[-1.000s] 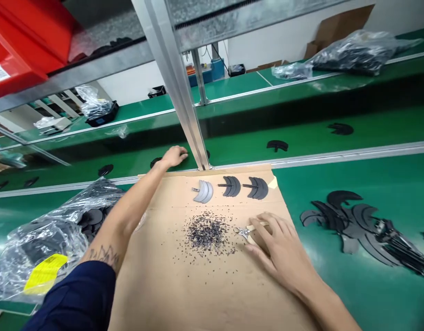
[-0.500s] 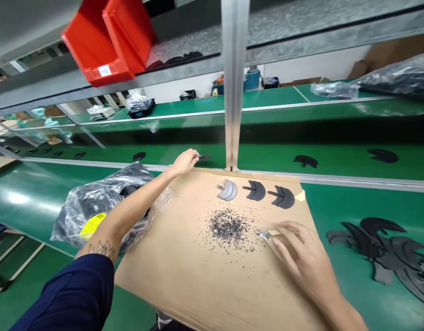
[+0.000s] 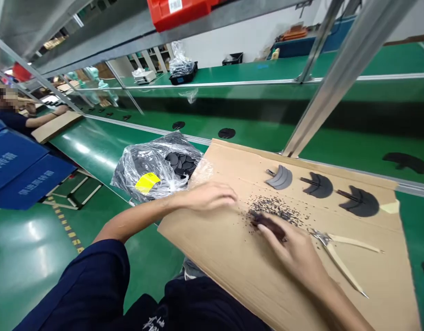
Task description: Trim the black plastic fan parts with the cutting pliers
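Observation:
My right hand [image 3: 296, 243] is closed around a dark plastic part [image 3: 270, 226], blurred by motion, at the near edge of a pile of small black scraps [image 3: 279, 207]. My left hand [image 3: 212, 195] hovers over the left part of the cardboard sheet [image 3: 229, 257], fingers stretched out and holding nothing. Cutting pliers [image 3: 331, 239] with cream handles lie spread beside my right hand. Behind the scraps, a grey curved part [image 3: 280, 177] and two black curved parts [image 3: 318, 185] form a row.
A clear plastic bag [image 3: 139, 163] of black pieces stands left of the cardboard. Green belt [image 3: 260, 122] runs behind, carrying black parts [image 3: 226, 133]. A metal post [image 3: 322, 108] rises at the cardboard's back edge. Another person's arm [image 3: 46, 120] and blue boxes [image 3: 22, 165] are at far left.
My left hand has come back from the belt to above the cardboard. My right hand has left the pliers and now holds a dark part. The view has turned left.

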The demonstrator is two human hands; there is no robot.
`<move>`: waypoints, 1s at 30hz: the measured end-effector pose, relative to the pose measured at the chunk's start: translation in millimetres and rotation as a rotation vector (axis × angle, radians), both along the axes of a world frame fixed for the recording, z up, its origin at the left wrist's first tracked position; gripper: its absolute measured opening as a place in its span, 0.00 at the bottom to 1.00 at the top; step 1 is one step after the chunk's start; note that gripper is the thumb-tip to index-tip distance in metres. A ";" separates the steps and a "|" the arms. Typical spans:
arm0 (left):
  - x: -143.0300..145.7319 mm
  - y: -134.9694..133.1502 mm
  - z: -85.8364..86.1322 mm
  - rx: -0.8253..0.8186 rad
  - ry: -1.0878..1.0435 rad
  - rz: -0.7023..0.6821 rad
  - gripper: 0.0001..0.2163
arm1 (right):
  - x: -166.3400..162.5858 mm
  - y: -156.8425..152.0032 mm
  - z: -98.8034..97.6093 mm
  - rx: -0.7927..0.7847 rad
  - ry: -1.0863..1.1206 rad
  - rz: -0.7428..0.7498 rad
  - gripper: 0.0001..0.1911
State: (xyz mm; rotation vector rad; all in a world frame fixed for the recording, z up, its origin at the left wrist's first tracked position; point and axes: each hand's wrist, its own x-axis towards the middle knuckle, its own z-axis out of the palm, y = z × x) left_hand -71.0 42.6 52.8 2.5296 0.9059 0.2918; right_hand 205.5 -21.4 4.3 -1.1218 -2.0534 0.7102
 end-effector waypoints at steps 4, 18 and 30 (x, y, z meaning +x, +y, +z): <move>-72.0 33.1 13.8 0.097 0.462 0.428 0.14 | 10.1 0.9 1.5 -0.467 0.400 -0.205 0.24; -60.6 24.4 10.2 0.194 0.178 0.648 0.15 | 15.2 -8.8 1.5 -0.810 0.818 -0.170 0.25; 89.1 -37.8 -53.7 -0.095 -0.738 0.259 0.07 | 12.9 -13.3 -6.4 -0.817 0.764 -0.215 0.27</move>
